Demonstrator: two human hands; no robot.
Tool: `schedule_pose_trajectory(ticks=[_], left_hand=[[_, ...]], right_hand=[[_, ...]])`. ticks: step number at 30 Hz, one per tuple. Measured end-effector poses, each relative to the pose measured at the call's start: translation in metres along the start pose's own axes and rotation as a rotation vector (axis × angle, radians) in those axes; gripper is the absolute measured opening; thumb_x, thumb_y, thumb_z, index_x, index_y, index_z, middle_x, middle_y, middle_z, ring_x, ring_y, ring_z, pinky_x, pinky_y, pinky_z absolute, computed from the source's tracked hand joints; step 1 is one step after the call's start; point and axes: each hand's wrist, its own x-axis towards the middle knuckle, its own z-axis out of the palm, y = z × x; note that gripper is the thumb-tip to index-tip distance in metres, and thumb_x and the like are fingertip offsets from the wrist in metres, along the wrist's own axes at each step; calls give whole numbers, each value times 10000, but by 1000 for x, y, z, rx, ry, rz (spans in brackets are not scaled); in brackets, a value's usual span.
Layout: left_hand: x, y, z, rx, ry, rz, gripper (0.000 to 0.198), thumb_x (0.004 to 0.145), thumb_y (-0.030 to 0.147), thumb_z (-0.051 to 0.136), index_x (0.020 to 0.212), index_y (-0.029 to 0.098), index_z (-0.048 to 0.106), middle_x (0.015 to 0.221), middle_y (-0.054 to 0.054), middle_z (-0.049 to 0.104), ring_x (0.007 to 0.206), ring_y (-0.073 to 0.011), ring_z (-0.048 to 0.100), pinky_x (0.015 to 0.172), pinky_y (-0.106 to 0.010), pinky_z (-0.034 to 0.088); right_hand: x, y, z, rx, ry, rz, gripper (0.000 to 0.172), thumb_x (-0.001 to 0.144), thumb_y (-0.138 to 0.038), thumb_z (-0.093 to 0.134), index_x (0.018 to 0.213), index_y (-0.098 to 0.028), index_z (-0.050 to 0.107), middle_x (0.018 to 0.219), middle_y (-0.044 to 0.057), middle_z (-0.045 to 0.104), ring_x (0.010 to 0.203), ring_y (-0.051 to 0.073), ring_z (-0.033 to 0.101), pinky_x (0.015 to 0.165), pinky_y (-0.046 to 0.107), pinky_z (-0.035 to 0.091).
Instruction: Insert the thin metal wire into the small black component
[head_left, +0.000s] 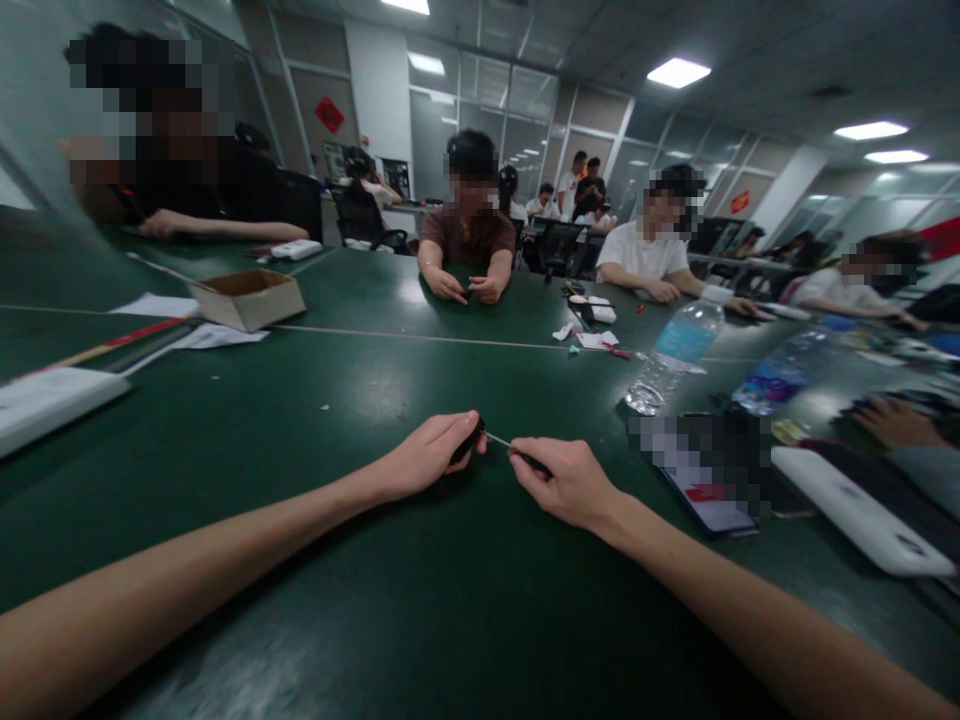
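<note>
Above the green table (360,560), my left hand (424,460) is closed around a small black object (468,442); its kind is hard to make out. My right hand (570,480) grips the dark handle of what looks like a small screwdriver (498,439). Its thin metal shaft points left, and the tip reaches the black object by my left thumb. Whether the tip sits inside the object or only touches it, I cannot tell. The fingers of both hands partly cover what they hold.
To the right are a clear water bottle (679,345), a second bottle (784,370), a flat packet (705,490) and a white device (862,510). An open cardboard box (251,300) and a white case (56,405) lie left. Several people sit around the table.
</note>
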Motion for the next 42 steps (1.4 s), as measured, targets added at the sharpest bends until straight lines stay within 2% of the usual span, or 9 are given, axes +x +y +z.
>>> schedule_pose_trajectory(ticks=[7,13,25,42], left_hand=[[4,-3,-1,-9,47,11,526,972,543,205,861,157,545,536,50,404,482,-106,352,482,-217,287],[3,-3,-1,-22,39,25,524,972,543,215,884,152,552,539,50,405,489,-109,351,494,-223,299],[3,-3,-1,18,33,29,503,975,522,225,898,158,562,545,49,408,491,-110,366,492,-218,313],[2,-2,1,60,48,28,522,969,539,220,907,153,565,554,46,411,507,-120,379,507,-228,318]], right_hand=[[-3,-3,0,-29,-48,-79,222,943,-292,472,975,-177,660,719,9,626,616,107,546,628,229,411],[0,-3,-1,-50,-1,40,236,957,-285,455,1041,-173,645,716,10,617,607,109,539,620,227,407],[0,-4,0,-58,-1,72,225,972,-291,439,1027,-180,627,693,-1,581,604,112,528,627,233,405],[1,-5,-1,-92,15,99,220,983,-296,426,1046,-183,603,756,19,621,627,123,559,614,234,417]])
